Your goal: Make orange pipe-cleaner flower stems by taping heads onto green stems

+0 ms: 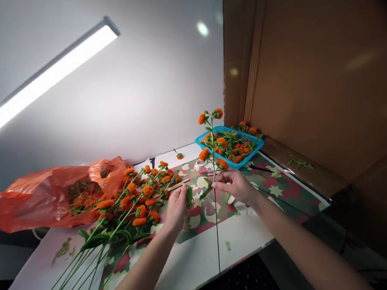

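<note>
My right hand (236, 185) pinches the thin stem of an upright spray of fuzzy orange artificial flowers (204, 154). Several orange blooms branch off its upper part, and the bare lower stem hangs down past the table's front edge. A fuzzy green leaf (206, 189) sticks out from the stem just left of my right fingers. To the left, my left hand (176, 207) is closed with thumb and finger together on a separate green leaf (189, 195). The left fingers are partly hidden behind the hand.
Finished-looking orange flower stems (139, 210) lie heaped at the left, beside an orange plastic bag (46, 191). A blue basket (246, 160) of orange and green pieces stands at the back right. A lamp (56, 70) hangs above; a cardboard wall (316, 69) rises at the right.
</note>
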A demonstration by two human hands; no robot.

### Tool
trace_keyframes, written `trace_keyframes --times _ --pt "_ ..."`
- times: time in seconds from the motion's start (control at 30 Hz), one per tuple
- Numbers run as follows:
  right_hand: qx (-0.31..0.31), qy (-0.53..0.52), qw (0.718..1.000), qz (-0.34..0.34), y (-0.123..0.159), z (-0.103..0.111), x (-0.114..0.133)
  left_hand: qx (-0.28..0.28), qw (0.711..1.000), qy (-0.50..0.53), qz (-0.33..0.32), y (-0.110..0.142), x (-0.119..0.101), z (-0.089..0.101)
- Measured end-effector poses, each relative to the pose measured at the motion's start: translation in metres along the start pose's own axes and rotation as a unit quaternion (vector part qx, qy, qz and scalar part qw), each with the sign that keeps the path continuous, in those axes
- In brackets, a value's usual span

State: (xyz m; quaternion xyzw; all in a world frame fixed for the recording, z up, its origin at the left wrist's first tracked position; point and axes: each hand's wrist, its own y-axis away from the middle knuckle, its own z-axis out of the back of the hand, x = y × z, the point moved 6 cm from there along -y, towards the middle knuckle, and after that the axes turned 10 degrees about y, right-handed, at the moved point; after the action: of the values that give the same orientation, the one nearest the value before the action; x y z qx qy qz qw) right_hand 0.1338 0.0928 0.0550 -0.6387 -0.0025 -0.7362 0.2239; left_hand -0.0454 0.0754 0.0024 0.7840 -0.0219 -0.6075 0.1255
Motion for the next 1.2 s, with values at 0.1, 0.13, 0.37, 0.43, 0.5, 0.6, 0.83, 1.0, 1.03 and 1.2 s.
trace_keyframes --times 0.1,0.13,0.37,0.43,0.5,0.6,0.83,1.0,1.03,1.2 --pt "0.024 0.013 0.999 -0.031 -0.012 -0.023 -0.003 -0.005 0.995 0.102 -0.017 0.004 0.001 -0.001" --pt "0.032 0.013 0.999 -0.04 -0.014 -0.031 -0.005 -0.003 0.991 0.132 -0.026 0.005 0.0 -0.003" --pt "0.047 0.043 0.998 -0.021 -0.021 -0.064 -0.009 -0.05 0.972 0.185 -0.134 0.009 -0.008 0.002" --pt "0.044 0.044 0.998 -0.022 -0.021 -0.069 -0.01 -0.07 0.968 0.167 -0.175 0.009 -0.013 0.007" --pt "0.039 0.043 0.998 -0.028 -0.022 -0.071 -0.013 -0.086 0.962 0.145 -0.213 0.01 -0.018 0.011" --pt "0.028 0.048 0.998 -0.037 -0.023 -0.071 -0.015 -0.112 0.956 0.104 -0.25 0.011 -0.024 0.015" --pt "0.019 0.053 0.998 -0.031 -0.024 -0.07 -0.012 -0.079 0.963 0.074 -0.246 0.017 -0.024 0.01" --pt "-0.006 0.029 0.999 -0.032 -0.023 -0.062 -0.012 -0.011 0.972 0.124 -0.199 0.022 -0.015 0.004" --pt "-0.008 0.026 0.999 -0.035 -0.022 -0.06 -0.013 -0.007 0.972 0.137 -0.189 0.022 -0.013 0.004" --pt "0.003 0.03 0.999 -0.038 -0.022 -0.057 -0.013 -0.023 0.978 0.114 -0.174 0.023 -0.011 0.005"
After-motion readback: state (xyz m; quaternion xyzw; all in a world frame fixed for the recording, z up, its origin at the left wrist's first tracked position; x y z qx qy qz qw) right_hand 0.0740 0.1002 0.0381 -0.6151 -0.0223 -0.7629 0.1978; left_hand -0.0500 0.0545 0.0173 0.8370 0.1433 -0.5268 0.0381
